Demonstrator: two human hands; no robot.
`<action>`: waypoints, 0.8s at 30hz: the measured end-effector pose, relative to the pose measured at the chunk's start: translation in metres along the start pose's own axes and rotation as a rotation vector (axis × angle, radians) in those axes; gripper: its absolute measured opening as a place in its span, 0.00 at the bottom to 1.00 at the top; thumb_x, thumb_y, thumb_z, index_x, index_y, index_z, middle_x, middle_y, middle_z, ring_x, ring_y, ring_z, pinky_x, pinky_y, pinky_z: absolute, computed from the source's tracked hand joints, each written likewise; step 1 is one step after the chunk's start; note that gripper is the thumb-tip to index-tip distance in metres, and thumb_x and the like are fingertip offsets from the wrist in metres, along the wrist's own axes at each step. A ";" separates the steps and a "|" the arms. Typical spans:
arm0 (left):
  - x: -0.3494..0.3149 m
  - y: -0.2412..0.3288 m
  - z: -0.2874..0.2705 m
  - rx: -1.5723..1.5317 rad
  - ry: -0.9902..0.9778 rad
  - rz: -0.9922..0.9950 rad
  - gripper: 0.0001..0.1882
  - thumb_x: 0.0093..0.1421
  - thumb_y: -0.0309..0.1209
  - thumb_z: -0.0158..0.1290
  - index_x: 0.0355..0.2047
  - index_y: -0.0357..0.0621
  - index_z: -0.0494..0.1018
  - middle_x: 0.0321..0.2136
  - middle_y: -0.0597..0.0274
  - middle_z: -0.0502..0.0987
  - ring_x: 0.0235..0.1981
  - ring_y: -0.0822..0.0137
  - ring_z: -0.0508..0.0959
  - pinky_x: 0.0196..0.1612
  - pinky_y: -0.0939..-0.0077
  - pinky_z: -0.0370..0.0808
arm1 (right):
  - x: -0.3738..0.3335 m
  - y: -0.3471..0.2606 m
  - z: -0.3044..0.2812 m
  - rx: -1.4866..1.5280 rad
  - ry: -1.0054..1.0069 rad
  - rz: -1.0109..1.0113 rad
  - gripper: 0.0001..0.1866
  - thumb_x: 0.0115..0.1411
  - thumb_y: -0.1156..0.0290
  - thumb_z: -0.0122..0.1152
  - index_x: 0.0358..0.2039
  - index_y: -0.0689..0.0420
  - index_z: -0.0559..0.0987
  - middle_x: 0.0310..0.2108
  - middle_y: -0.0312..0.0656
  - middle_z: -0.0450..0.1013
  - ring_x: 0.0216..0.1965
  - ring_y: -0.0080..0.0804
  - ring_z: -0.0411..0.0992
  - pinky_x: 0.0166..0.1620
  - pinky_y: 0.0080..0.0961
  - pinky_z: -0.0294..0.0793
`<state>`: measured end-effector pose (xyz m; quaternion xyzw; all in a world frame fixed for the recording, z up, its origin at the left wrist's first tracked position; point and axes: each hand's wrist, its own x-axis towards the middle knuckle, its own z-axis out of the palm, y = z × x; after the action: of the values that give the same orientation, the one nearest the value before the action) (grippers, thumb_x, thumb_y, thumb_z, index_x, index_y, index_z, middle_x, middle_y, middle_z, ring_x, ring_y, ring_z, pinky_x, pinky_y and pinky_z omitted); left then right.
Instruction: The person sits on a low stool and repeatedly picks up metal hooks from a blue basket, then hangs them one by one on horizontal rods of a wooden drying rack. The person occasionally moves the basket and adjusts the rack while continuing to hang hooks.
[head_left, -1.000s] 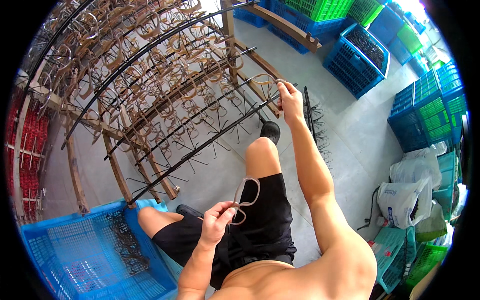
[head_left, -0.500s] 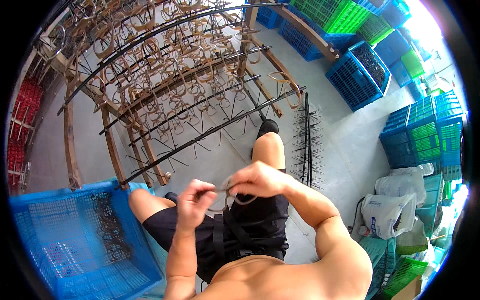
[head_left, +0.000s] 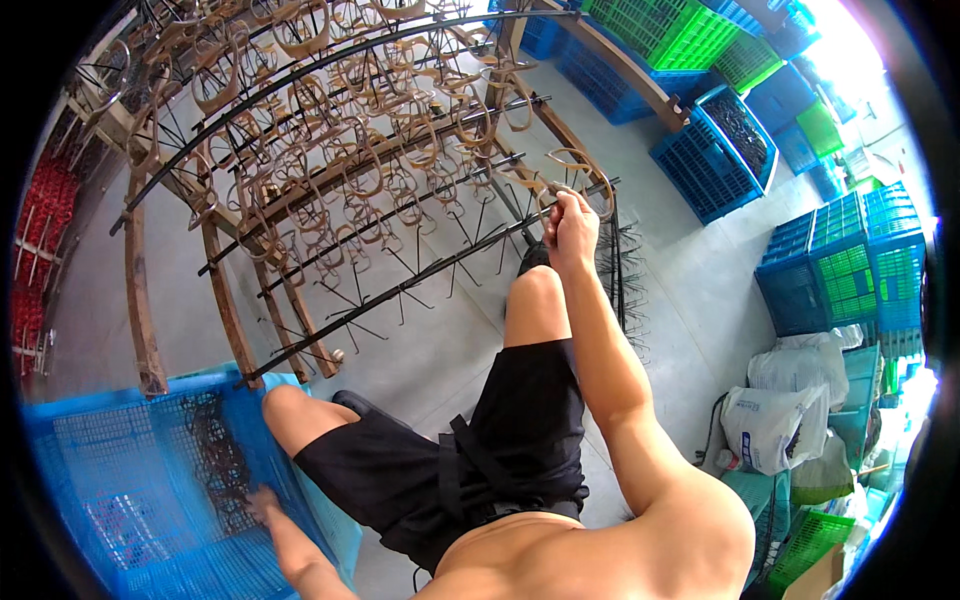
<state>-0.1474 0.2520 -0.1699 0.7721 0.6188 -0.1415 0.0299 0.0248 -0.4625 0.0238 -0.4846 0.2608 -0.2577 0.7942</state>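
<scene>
At the right end of a black hooked rod (head_left: 440,265), my right hand (head_left: 572,232) is pinched on a thin brownish eyeglass frame (head_left: 527,182), partly hidden by the fingers. Right beside it, another brown eyeglass frame (head_left: 608,200) hangs at the rod's tip. My left hand (head_left: 264,504) reaches into a blue plastic crate (head_left: 340,540) at lower left, its fingers stretched out at the edge of a pile of dark, thin, tangled pieces (head_left: 215,450). Their exact kind is too small to tell.
A wooden rack (head_left: 226,300) ahead carries several rods hung with eyeglass frames. Another bristly hooked rod (head_left: 622,290) lies on the floor at right. Blue and green crates (head_left: 840,260) and white plastic bags (head_left: 770,425) stand along the right side.
Both hands were together over my lap with an eyeglass frame. My right hand has moved forward to the rod's end, and my left has gone down-left into the blue crate.
</scene>
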 end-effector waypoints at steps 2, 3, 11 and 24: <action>0.038 -0.019 0.028 -0.032 -0.051 -0.088 0.35 0.55 0.53 0.45 0.61 0.57 0.55 0.61 0.53 0.53 0.60 0.45 0.55 0.59 0.52 0.58 | 0.002 0.006 0.005 0.011 0.014 -0.017 0.06 0.59 0.71 0.49 0.28 0.57 0.73 0.13 0.31 0.61 0.09 0.17 0.55 0.11 0.16 0.53; 0.035 -0.022 0.033 -0.057 -0.055 -0.077 0.35 0.54 0.54 0.45 0.61 0.57 0.55 0.61 0.52 0.53 0.60 0.44 0.54 0.59 0.52 0.57 | 0.002 0.008 0.003 0.010 0.031 -0.032 0.06 0.59 0.72 0.49 0.27 0.57 0.73 0.13 0.30 0.61 0.09 0.17 0.55 0.11 0.16 0.53; 0.076 -0.032 0.057 0.010 0.020 0.071 0.36 0.52 0.56 0.47 0.56 0.46 0.61 0.57 0.50 0.58 0.59 0.49 0.58 0.57 0.53 0.58 | 0.002 0.000 -0.003 0.031 0.074 -0.025 0.05 0.59 0.71 0.51 0.29 0.58 0.73 0.13 0.29 0.60 0.09 0.16 0.56 0.10 0.16 0.54; 0.072 -0.072 0.020 -0.764 -0.031 0.102 0.15 0.51 0.26 0.48 0.39 0.34 0.74 0.38 0.50 0.76 0.39 0.58 0.75 0.46 0.67 0.70 | 0.001 0.013 0.000 0.050 0.003 -0.118 0.05 0.59 0.71 0.54 0.29 0.58 0.74 0.12 0.29 0.60 0.09 0.15 0.56 0.11 0.14 0.53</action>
<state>-0.2064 0.3321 -0.1978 0.7329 0.5871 0.0893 0.3319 0.0270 -0.4582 0.0121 -0.4788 0.2262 -0.3114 0.7890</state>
